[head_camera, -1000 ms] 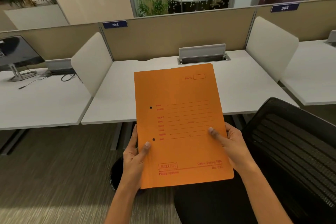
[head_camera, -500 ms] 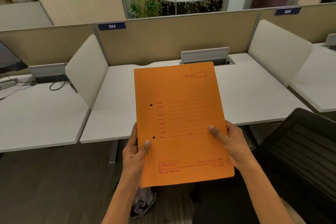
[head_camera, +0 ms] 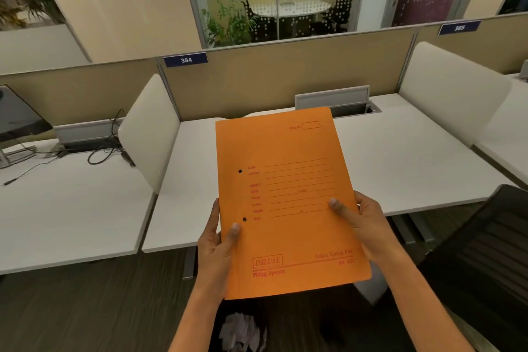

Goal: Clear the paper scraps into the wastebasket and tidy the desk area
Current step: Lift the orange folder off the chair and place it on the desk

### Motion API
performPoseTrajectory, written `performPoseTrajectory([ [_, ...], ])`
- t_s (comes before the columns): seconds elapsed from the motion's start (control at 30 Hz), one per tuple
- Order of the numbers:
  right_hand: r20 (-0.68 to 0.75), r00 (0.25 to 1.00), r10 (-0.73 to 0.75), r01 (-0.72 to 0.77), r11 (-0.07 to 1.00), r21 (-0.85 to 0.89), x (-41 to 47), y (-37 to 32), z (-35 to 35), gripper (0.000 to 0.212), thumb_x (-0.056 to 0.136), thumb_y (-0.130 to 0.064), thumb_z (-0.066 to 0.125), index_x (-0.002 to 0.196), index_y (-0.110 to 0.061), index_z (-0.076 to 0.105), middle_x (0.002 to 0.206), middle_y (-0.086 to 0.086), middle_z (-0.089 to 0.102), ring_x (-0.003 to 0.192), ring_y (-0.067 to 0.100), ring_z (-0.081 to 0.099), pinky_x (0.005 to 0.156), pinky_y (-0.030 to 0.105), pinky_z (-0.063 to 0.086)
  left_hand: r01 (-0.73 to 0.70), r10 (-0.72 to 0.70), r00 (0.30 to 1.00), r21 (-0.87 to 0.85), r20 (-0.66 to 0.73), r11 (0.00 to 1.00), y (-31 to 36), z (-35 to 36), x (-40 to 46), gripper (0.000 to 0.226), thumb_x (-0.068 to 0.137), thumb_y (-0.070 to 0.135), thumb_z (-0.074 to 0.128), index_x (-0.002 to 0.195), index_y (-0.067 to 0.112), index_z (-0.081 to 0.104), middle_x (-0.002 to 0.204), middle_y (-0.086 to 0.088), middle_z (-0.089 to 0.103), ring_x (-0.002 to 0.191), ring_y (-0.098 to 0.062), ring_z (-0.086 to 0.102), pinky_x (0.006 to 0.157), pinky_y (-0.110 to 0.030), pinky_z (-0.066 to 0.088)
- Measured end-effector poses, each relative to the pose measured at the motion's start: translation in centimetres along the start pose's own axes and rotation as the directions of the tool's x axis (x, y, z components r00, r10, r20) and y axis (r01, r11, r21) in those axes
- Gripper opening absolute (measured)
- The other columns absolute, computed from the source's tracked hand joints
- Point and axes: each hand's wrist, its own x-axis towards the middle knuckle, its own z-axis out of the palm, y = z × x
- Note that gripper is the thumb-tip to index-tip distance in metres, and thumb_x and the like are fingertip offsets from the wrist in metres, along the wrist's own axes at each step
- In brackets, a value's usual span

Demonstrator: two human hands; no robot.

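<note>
An orange file folder (head_camera: 288,197) with red print is held up in front of me, above the near edge of the white desk (head_camera: 400,163). My left hand (head_camera: 218,248) grips its lower left edge, thumb on the cover. My right hand (head_camera: 363,223) grips its right edge, thumb on the cover too. Below the folder, between my forearms, crumpled paper scraps (head_camera: 243,331) lie in a dark wastebasket (head_camera: 217,320) on the floor; the folder and my left arm hide part of the basket.
A black mesh office chair (head_camera: 480,263) stands at the lower right. White side dividers (head_camera: 148,128) and a tan back partition (head_camera: 257,80) bound the desk. The left neighbouring desk (head_camera: 68,208) carries cables (head_camera: 103,148) and a monitor (head_camera: 17,120). A grey cable tray (head_camera: 334,100) sits at the desk's back.
The view has shifted closer to the desk and tilted, so the wastebasket with the paper scraps now shows below the folder. Both hands keep the same hold on the folder.
</note>
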Motion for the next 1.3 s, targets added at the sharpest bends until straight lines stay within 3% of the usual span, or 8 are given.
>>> performPoseTrajectory([
  [0.23, -0.037, 0.999, 0.001, -0.002, 1.0, -0.029, 2.5, -0.9, 0.0, 0.038, 0.086, -0.035, 0.072, 0.122, -0.023, 0.065, 0.11, -0.004, 0.078, 0.095, 0.021, 0.077, 0.068, 0.031, 0.063, 0.0, 0.0, 1.0, 0.034, -0.006, 0.999, 0.4, 0.8, 3.0, 0.061, 0.094, 0.017, 0.064, 0.135, 0.059, 0.047, 0.125, 0.004, 0.071, 0.104, -0.03, 0.073, 0.07, -0.048, 0.063],
  [0.47, -0.05, 0.996, 0.07, -0.072, 0.996, -0.048, 7.3, 0.0, -0.3, 0.04, 0.087, -0.035, 0.073, 0.123, -0.022, 0.065, 0.111, -0.001, 0.078, 0.096, 0.023, 0.077, 0.081, 0.046, 0.064, 0.03, -0.022, 0.996, 0.096, -0.082, 0.995, 0.0, 1.9, 6.8, 0.055, 0.095, 0.018, 0.064, 0.13, 0.057, 0.048, 0.127, -0.003, 0.07, 0.099, -0.029, 0.075, 0.071, -0.049, 0.064],
  [0.73, -0.028, 0.99, 0.139, -0.14, 0.99, -0.034, 17.7, 0.9, -0.3, 0.031, 0.087, -0.036, 0.076, 0.114, -0.032, 0.063, 0.108, -0.003, 0.077, 0.088, 0.021, 0.078, 0.062, 0.029, 0.062, 0.038, 0.017, 0.98, 0.276, -0.196, 0.96, 0.5, 3.4, 15.0, 0.054, 0.093, 0.028, 0.066, 0.135, 0.053, 0.044, 0.119, 0.0, 0.072, 0.09, -0.024, 0.077, 0.064, -0.042, 0.065],
  [0.87, -0.028, 0.984, 0.176, -0.178, 0.981, -0.072, 21.9, 1.2, -1.1, 0.035, 0.085, -0.033, 0.081, 0.109, -0.036, 0.056, 0.107, -0.007, 0.07, 0.085, 0.015, 0.074, 0.052, 0.02, 0.057, 0.069, 0.015, 0.975, 0.361, -0.223, 0.93, 0.4, 4.4, 18.7, 0.059, 0.094, 0.032, 0.066, 0.146, 0.044, 0.04, 0.118, -0.001, 0.072, 0.087, -0.02, 0.078, 0.07, -0.045, 0.065],
  [1.0, -0.009, 0.981, 0.196, -0.196, 0.974, -0.113, 24.5, 0.9, -2.0, 0.044, 0.083, -0.035, 0.081, 0.118, -0.032, 0.056, 0.114, -0.002, 0.071, 0.089, 0.018, 0.075, 0.058, 0.026, 0.059, 0.081, 0.007, 0.969, 0.343, -0.248, 0.936, 0.0, 5.5, 20.6, 0.051, 0.093, 0.034, 0.066, 0.136, 0.05, 0.045, 0.116, 0.0, 0.074, 0.088, -0.023, 0.077, 0.077, -0.054, 0.063],
  [1.1, 0.007, 0.977, 0.214, -0.211, 0.966, -0.148, 26.0, 1.0, -2.4, 0.054, 0.084, -0.035, 0.08, 0.13, -0.027, 0.052, 0.119, 0.001, 0.07, 0.097, 0.025, 0.074, 0.075, 0.041, 0.063, 0.098, -0.012, 0.967, 0.325, -0.254, 0.941, 0.0, 5.9, 22.2, 0.055, 0.093, 0.034, 0.067, 0.142, 0.046, 0.044, 0.119, -0.001, 0.073, 0.091, -0.027, 0.077, 0.082, -0.061, 0.059],
  [1.17, 0.035, 0.972, 0.232, -0.223, 0.96, -0.168, 26.9, 1.0, -2.9, 0.054, 0.085, -0.034, 0.08, 0.131, -0.028, 0.052, 0.119, 0.001, 0.07, 0.099, 0.026, 0.074, 0.082, 0.048, 0.063, 0.095, -0.01, 0.968, 0.331, -0.25, 0.939, -0.1, 6.1, 23.2, 0.058, 0.093, 0.035, 0.067, 0.145, 0.043, 0.042, 0.119, 0.0, 0.073, 0.091, -0.027, 0.077, 0.08, -0.059, 0.06],
  [1.3, 0.097, 0.966, 0.238, -0.214, 0.954, -0.208, 28.2, 1.1, -3.5, 0.045, 0.086, -0.036, 0.078, 0.126, -0.034, 0.057, 0.116, -0.003, 0.074, 0.095, 0.021, 0.076, 0.079, 0.044, 0.064, 0.092, -0.005, 0.967, 0.331, -0.254, 0.939, -0.5, 5.7, 24.7, 0.054, 0.093, 0.036, 0.066, 0.141, 0.046, 0.044, 0.116, 0.002, 0.074, 0.088, -0.023, 0.078, 0.069, -0.046, 0.065],
])
